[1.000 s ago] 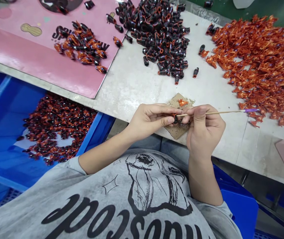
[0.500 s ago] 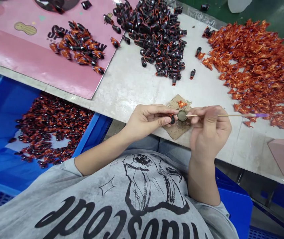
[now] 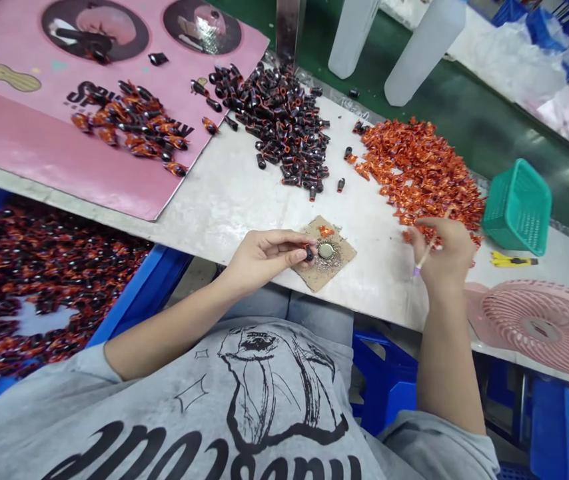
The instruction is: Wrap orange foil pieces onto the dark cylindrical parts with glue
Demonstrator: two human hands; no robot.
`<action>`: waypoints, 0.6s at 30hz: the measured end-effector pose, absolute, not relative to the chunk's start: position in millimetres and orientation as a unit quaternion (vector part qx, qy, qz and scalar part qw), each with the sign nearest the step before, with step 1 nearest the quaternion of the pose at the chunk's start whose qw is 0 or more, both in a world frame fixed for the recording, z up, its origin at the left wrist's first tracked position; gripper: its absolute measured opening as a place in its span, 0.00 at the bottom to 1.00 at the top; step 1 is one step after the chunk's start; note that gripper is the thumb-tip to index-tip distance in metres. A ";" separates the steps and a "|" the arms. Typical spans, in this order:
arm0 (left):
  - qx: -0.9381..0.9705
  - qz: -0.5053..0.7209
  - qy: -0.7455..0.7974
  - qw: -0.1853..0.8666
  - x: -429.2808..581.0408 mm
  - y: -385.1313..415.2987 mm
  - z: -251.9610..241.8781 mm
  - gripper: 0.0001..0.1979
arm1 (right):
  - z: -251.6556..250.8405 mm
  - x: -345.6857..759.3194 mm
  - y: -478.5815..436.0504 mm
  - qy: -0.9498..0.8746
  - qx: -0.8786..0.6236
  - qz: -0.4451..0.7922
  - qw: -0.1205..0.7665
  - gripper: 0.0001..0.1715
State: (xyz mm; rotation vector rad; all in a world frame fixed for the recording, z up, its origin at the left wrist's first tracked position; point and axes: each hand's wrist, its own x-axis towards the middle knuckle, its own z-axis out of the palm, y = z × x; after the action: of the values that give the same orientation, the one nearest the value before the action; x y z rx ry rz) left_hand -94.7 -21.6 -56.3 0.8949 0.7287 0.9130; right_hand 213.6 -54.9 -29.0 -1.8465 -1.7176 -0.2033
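My left hand (image 3: 264, 257) pinches a small black tube (image 3: 309, 253) just left of a round metal cap (image 3: 325, 250) that lies on a scrap of cardboard (image 3: 334, 263). My right hand (image 3: 442, 257) is out to the right, at the near edge of the heap of orange foil pieces (image 3: 419, 170). It grips a thin wooden stick (image 3: 427, 257) with a purple tip pointing down and left. One orange foil piece (image 3: 325, 231) rests on the cardboard.
A pile of black tubes (image 3: 284, 127) lies mid-table. Finished orange-and-black pieces (image 3: 129, 127) sit on a pink sheet (image 3: 54, 167), and many more fill a blue bin (image 3: 144, 300) at left. Right: a green basket (image 3: 517, 207), a yellow knife (image 3: 512, 260), a pink fan (image 3: 539, 327).
My right hand has left the cardboard and moved right to the orange foil heap, swinging the stick round. My left hand keeps the tube. The view has tilted up and right.
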 end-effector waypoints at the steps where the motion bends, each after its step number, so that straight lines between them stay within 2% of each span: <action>1: 0.407 0.416 0.339 0.739 -94.7 -22.3 -56.0 0.14 | -31.7 217.6 -44.5 -0.668 -0.696 -0.070 0.253 0.08; 4: 0.395 0.430 0.357 0.729 -94.9 -25.6 -54.7 0.16 | -41.1 223.3 -17.6 -0.687 -0.700 -0.039 0.188 0.08; 9: 0.332 0.497 0.342 0.725 -95.1 -32.0 -50.0 0.15 | -43.7 222.7 -6.5 -0.682 -0.695 -0.064 0.219 0.10; 12: 0.310 0.512 0.297 0.744 -93.7 -34.0 -43.2 0.14 | -29.6 203.9 -24.2 -0.670 -0.685 -0.081 0.274 0.09; 15: 0.304 0.514 0.251 0.762 -90.6 -36.2 -35.1 0.12 | -9.8 161.6 -60.4 -0.670 -0.659 -0.041 0.339 0.07; 17: 0.304 0.508 0.220 0.776 -87.7 -39.4 -31.1 0.11 | 0.1 126.7 -88.1 -0.630 -0.608 0.120 0.468 0.02; 18: 0.304 0.502 0.207 0.783 -86.0 -41.8 -29.7 0.10 | 2.8 110.0 -100.2 -0.609 -0.584 0.178 0.506 0.04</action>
State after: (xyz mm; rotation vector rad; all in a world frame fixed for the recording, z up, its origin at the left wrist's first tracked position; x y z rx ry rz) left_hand -86.0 -41.8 -29.7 0.6571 0.4471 1.0830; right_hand 110.0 -100.2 2.8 -1.4085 -1.4685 0.4287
